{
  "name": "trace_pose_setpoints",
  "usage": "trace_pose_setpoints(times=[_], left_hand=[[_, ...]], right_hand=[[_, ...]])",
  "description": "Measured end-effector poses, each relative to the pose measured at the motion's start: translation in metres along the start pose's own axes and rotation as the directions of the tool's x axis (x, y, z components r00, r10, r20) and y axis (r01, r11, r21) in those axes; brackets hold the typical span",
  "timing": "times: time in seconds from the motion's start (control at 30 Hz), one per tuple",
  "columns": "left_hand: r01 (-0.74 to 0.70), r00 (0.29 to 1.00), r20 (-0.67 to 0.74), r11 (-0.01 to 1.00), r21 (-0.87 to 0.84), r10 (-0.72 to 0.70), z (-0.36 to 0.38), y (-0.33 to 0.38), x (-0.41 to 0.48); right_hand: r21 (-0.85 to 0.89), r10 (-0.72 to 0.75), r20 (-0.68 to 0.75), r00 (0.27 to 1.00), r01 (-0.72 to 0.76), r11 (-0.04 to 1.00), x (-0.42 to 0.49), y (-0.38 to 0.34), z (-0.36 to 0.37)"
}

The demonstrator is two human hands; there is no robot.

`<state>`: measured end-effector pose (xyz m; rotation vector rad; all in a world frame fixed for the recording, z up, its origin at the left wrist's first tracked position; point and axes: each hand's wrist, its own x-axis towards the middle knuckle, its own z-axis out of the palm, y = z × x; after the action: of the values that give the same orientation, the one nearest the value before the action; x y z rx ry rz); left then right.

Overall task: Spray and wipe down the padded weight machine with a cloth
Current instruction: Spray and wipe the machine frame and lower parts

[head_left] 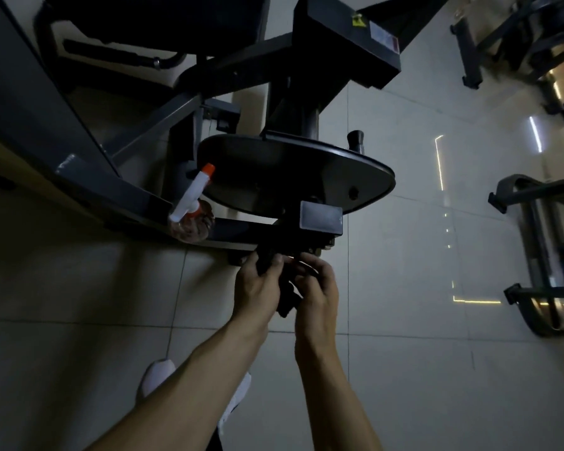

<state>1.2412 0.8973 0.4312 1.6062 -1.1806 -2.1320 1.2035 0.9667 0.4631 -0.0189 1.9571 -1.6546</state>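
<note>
A: Location of the cloth (286, 299)?
B: Gripped by curled fingers of left hand (258, 288) and right hand (318, 289), below the padded seat (293, 177); spray bottle (192, 206) beside the base frame (137, 196).

The spray bottle (191, 209) stands just left of the seat (306, 177).

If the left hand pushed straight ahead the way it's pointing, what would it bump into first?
Probably the weight machine's dark base bar just beyond the left hand, which grips a dark cloth; depth is hard to judge.
</note>
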Motion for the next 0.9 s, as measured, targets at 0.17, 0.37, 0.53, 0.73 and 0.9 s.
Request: trace_pose_setpoints(times=[0.17, 0.37, 0.53, 0.73, 0.9], left_hand=[[-0.176, 0.963, -0.187, 0.977, 0.119, 0.197, 0.018, 0.003, -0.011], [-0.392, 0.876, -0.128, 0.84, 0.375, 0.465, 0.054, 0.0, -0.01], [-0.197, 0.9, -0.342, 0.952, 0.232, 0.27, 0.046, -0.008, 0.015], [-0.283, 0.916, -0.264, 0.953, 0.112, 0.303, 0.041, -0.014, 0.016], [-0.151, 0.942, -0.303, 0.988, -0.002, 0.144, 0.041, -0.013, 0.029]], right_hand=[[-0.142, -0.06, -0.277, 0.959, 0.021, 0.99, 0.021, -0.018, -0.029], [-0.182, -0.006, -0.174, 0.985, -0.026, 0.983, 0.044, -0.019, -0.029], [-0.126, 0.007, -0.189, 0.982, -0.031, 0.992, 0.052, -0.017, -0.024], [-0.125, -0.014, -0.176, 0.984, -0.008, 0.992, 0.053, -0.009, -0.024], [-0.124, -0.006, -0.178, 0.984, -0.017, 0.992, 0.054, -0.008, -0.023]])
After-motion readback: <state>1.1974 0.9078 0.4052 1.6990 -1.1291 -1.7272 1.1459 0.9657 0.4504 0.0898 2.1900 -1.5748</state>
